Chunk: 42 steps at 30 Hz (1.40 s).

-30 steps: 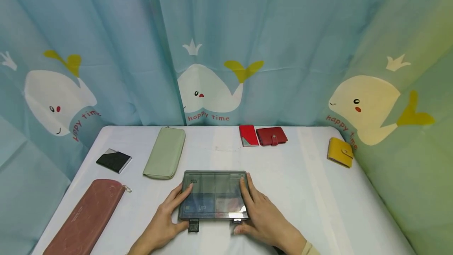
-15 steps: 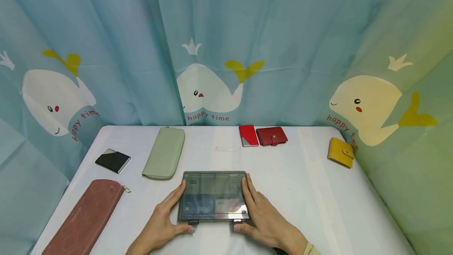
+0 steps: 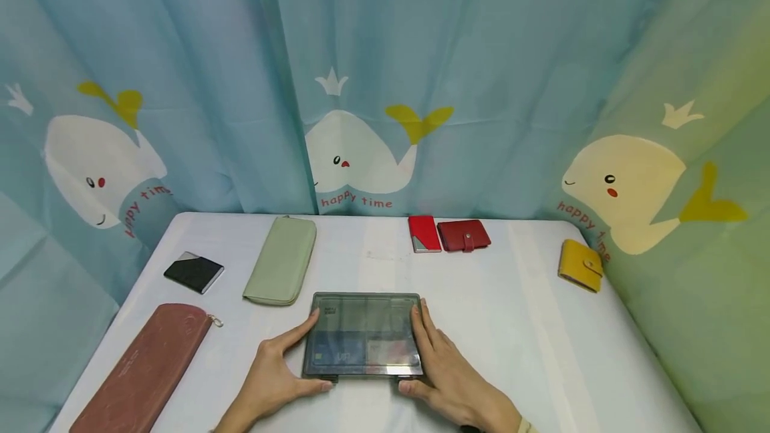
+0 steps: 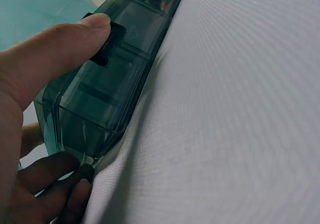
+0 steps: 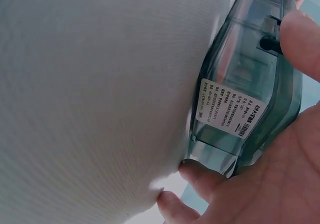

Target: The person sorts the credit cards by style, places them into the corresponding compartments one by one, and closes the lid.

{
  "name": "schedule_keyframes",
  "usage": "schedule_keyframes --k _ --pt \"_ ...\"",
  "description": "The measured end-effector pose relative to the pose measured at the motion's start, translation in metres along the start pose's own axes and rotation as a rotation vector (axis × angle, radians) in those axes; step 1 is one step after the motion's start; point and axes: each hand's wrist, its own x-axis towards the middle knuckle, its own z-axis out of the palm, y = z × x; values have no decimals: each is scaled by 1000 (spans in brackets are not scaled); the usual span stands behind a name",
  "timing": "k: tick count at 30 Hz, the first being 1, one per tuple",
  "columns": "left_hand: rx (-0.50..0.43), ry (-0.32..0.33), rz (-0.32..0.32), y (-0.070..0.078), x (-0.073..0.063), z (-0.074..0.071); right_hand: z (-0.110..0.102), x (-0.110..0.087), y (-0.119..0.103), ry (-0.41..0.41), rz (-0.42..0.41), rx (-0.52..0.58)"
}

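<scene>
A translucent grey-green plastic storage box [image 3: 367, 326] lies flat on the white table with its lid down. Through the lid, dividers and cards show, one of them marked VIP. My left hand [image 3: 267, 373] holds the box's left side, index finger at the lid's edge. Its thumb presses the black left latch [image 4: 111, 42], which is up against the front. My right hand [image 3: 451, 373] holds the right side, fingers along the edge and thumb at the right latch [image 5: 271, 45]. A printed label [image 5: 230, 108] is stuck on the box's front wall.
Behind the box lie a sage-green zip wallet [image 3: 281, 260], a red card holder [image 3: 424, 232] and a dark red snap wallet [image 3: 464, 235]. A black card holder [image 3: 194, 272] and a long brown-pink pouch [image 3: 144, 366] are at left, a yellow wallet [image 3: 580, 264] far right. Curtains [image 3: 481, 52] surround the table.
The left latch, hanging down a second ago, has swung up against the box under my left thumb. My left index finger has slid back from the lid to its edge. The right hand hardly moves.
</scene>
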Motion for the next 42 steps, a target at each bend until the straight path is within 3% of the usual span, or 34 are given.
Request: schedule_keyframes --k 10,17,20,27,35,38,42 --pt "-42 -26 -22 -5 10 2 -1 4 4 3 31 6" --pt "-78 -42 -90 -9 8 -2 4 8 5 6 15 5" --pt "-85 -53 -89 -11 9 -3 5 8 4 24 10 -2" --pt "-55 -54 -9 -17 13 -8 5 17 4 66 -27 -31" --pt "-29 -94 -48 -18 14 -12 -2 25 13 44 -32 -14" --pt "-3 -55 -24 -18 15 -17 -12 23 21 55 -39 29" --pt "30 113 26 -19 20 -36 -37 14 35 150 -6 0"
